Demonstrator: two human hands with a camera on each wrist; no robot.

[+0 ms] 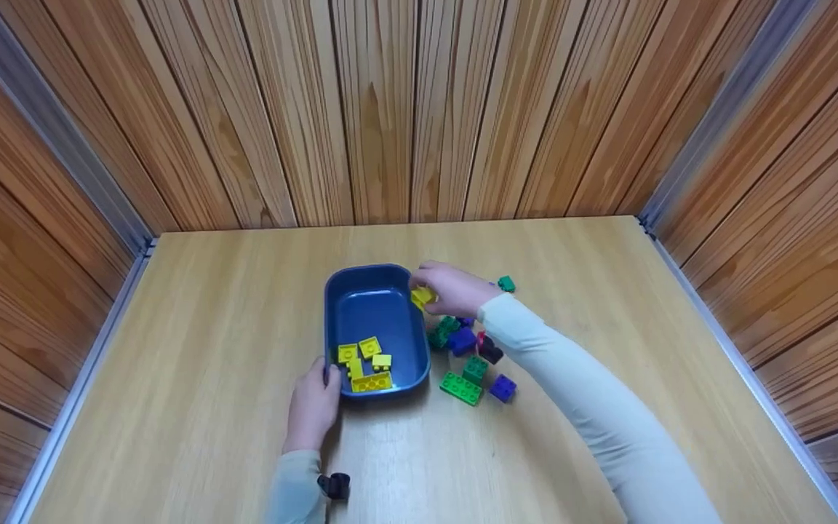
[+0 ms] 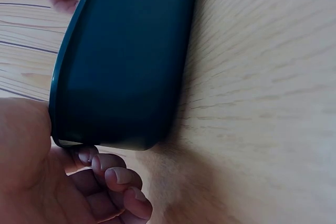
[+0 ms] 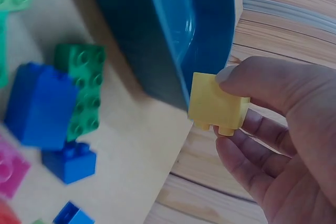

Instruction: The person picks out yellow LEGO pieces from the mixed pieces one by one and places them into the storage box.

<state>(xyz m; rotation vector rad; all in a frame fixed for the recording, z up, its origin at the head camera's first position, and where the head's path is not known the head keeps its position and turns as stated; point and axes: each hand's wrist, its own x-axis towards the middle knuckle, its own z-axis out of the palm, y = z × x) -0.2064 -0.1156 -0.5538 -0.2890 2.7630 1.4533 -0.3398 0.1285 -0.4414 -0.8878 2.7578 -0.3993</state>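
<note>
A yellow toy brick (image 3: 218, 100) is pinched between the thumb and fingers of my right hand (image 1: 455, 287), over the right rim of a blue tray (image 1: 346, 313) near its far corner. The brick's studs point downward in the right wrist view. My left hand (image 1: 313, 404) grips the tray's near left corner; its curled fingers (image 2: 123, 177) show under the rim in the left wrist view. Several yellow bricks (image 1: 372, 382) lie inside the tray at its near end. How far the left thumb reaches over the rim is partly hidden.
Right of the tray lie loose bricks: a light green one (image 1: 461, 388), dark green ones (image 1: 475, 370), blue-purple ones (image 1: 503, 388) and a pink one, partly under my right arm. Another green brick (image 1: 506, 284) lies farther back. Wooden walls (image 1: 390, 109) border the table.
</note>
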